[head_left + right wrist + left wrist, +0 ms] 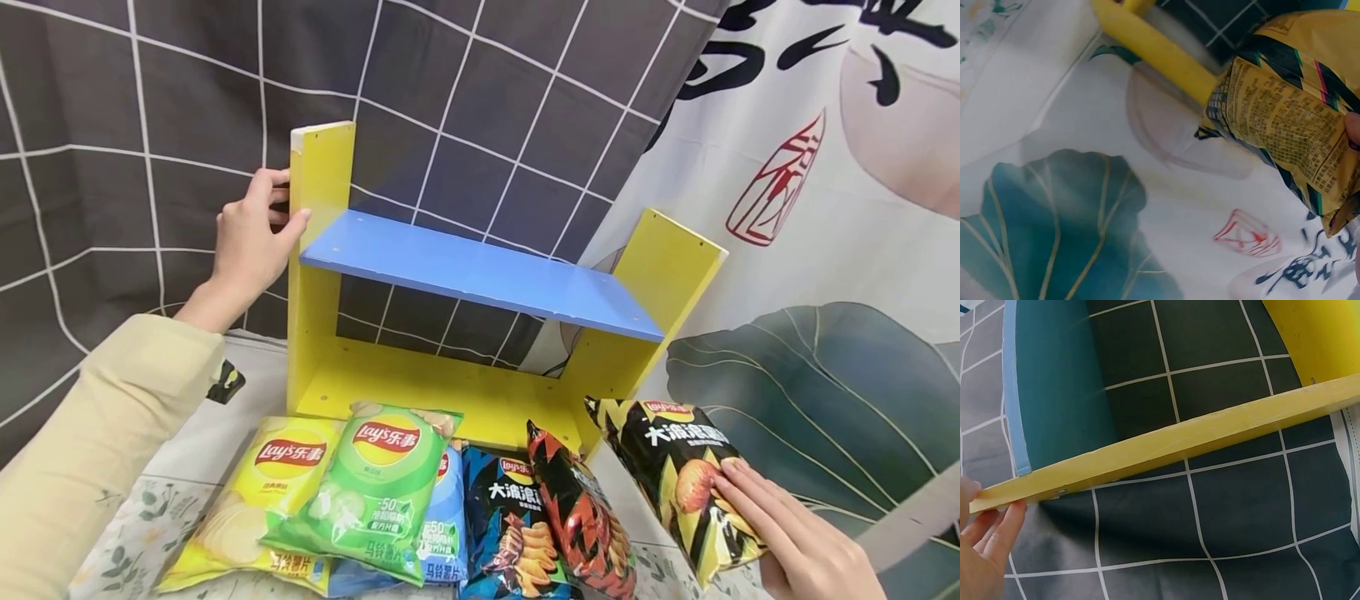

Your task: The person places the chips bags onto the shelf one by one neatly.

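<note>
Your right hand (802,533) pinches a glossy, tilted black-and-gold chip bag (678,479) near the right end of the shelf (480,271), which your left hand (258,229) grips by its left side. A yellow bag (240,508), green bag (367,492), blue bag (444,504), black-and-blue bag (513,525) and black-and-red bag (581,508) crowd its front, hiding part of the bottom board (442,387).

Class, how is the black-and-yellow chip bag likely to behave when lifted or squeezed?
The black-and-yellow bag is probably light for its size, since the right hand alone holds it. Its creased film suggests soft packaging that may crumple under a firm squeeze. Its glossy surface could make it somewhat slippery.
</note>
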The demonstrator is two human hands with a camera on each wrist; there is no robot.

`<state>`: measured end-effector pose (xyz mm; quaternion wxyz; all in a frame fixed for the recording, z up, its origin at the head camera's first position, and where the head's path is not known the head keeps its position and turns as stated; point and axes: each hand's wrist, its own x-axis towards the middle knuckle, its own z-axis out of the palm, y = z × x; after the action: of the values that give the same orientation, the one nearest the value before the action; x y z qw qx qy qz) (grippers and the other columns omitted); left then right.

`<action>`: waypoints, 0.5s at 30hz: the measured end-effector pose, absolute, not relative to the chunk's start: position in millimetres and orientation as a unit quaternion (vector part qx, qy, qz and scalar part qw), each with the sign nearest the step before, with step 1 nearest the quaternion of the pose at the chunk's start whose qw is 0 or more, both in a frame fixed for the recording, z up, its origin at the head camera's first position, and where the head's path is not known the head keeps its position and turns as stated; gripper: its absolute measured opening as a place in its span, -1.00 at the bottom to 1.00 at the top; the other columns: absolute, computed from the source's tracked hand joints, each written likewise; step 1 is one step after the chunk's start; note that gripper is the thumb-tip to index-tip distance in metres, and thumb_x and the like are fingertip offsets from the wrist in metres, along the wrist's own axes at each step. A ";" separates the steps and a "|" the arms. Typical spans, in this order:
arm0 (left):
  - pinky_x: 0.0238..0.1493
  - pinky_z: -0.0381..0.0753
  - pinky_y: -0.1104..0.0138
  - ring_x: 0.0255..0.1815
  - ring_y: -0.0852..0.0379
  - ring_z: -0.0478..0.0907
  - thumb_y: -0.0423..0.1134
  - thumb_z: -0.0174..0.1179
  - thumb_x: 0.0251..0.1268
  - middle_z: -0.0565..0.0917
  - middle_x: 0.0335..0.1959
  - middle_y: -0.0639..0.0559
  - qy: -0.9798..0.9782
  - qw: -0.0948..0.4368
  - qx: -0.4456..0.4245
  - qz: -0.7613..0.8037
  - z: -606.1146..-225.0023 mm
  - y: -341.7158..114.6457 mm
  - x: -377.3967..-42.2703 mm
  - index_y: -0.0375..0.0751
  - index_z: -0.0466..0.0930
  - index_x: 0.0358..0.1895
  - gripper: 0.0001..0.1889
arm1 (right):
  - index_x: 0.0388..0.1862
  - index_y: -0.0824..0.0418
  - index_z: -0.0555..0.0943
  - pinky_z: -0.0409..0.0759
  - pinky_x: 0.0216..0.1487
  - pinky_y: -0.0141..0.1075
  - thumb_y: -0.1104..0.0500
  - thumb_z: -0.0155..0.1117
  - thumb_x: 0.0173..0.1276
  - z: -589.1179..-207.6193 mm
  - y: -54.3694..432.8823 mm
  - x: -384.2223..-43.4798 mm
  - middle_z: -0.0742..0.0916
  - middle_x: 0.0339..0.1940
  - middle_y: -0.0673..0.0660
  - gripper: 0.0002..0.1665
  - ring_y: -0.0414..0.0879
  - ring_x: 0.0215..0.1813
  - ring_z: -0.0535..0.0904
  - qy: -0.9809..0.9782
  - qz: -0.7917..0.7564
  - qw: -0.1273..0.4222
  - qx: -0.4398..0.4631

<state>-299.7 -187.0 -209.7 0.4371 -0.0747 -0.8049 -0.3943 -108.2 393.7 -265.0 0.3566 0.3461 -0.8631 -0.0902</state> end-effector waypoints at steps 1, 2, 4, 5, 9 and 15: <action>0.04 0.59 -0.10 -0.05 -0.29 0.64 -0.26 0.13 0.35 0.59 0.16 -0.29 -0.806 0.437 -0.074 -0.393 -209.9 -186.8 -299.9 -0.26 0.33 0.28 -0.53 | 0.23 0.27 0.54 0.15 0.30 -0.76 -0.07 -0.42 0.44 -263.9 390.7 -108.1 0.54 0.35 0.07 -0.29 -0.41 0.50 0.15 -0.857 -0.087 0.365 0.354; 0.03 0.59 -0.10 -0.06 -0.28 0.64 -0.25 0.12 0.35 0.59 0.16 -0.28 -0.807 0.436 -0.073 -0.390 -210.0 -186.6 -300.1 -0.25 0.32 0.29 -0.53 | 0.21 0.28 0.54 0.22 0.28 -0.75 -0.05 -0.41 0.44 -262.4 387.8 -107.8 0.56 0.34 0.09 -0.30 -0.39 0.50 0.16 -0.853 -0.087 0.370 0.357; 0.00 0.60 -0.10 -0.08 -0.27 0.65 -0.24 0.12 0.36 0.60 0.16 -0.27 -0.809 0.437 -0.071 -0.387 -210.2 -186.3 -300.3 -0.25 0.32 0.30 -0.53 | 0.20 0.30 0.56 0.13 0.33 -0.75 -0.03 -0.41 0.43 -258.9 382.8 -108.4 0.57 0.32 0.13 -0.30 -0.36 0.51 0.16 -0.848 -0.086 0.377 0.362; -0.01 0.60 -0.09 -0.09 -0.26 0.65 -0.23 0.11 0.36 0.60 0.16 -0.26 -0.811 0.437 -0.069 -0.384 -210.4 -186.3 -300.5 -0.24 0.32 0.30 -0.52 | 0.20 0.29 0.56 0.13 0.30 -0.76 -0.04 -0.42 0.44 -256.8 380.4 -108.7 0.57 0.32 0.13 -0.29 -0.36 0.51 0.16 -0.848 -0.091 0.378 0.361; -0.02 0.59 -0.09 -0.12 -0.28 0.65 -0.23 0.12 0.35 0.61 0.15 -0.27 -0.809 0.440 -0.066 -0.384 -210.5 -186.5 -300.2 -0.24 0.33 0.30 -0.53 | 0.18 0.29 0.57 0.03 0.32 -0.79 0.00 -0.40 0.43 -249.0 370.9 -112.8 0.58 0.30 0.15 -0.32 -0.34 0.51 0.18 -0.837 -0.083 0.393 0.371; 0.00 0.58 -0.09 -0.12 -0.31 0.64 -0.24 0.13 0.34 0.61 0.14 -0.28 -0.805 0.444 -0.071 -0.386 -210.6 -186.1 -300.3 -0.25 0.34 0.28 -0.53 | 0.11 0.30 0.61 0.28 0.18 -0.77 0.07 -0.34 0.38 -236.5 356.4 -121.4 0.64 0.22 0.14 -0.37 -0.35 0.45 0.29 -0.806 -0.052 0.438 0.394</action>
<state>-300.3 -186.1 -210.6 0.4444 -0.0708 -0.8053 -0.3859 -121.4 356.4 -236.5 0.4383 0.3935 -0.8065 -0.0516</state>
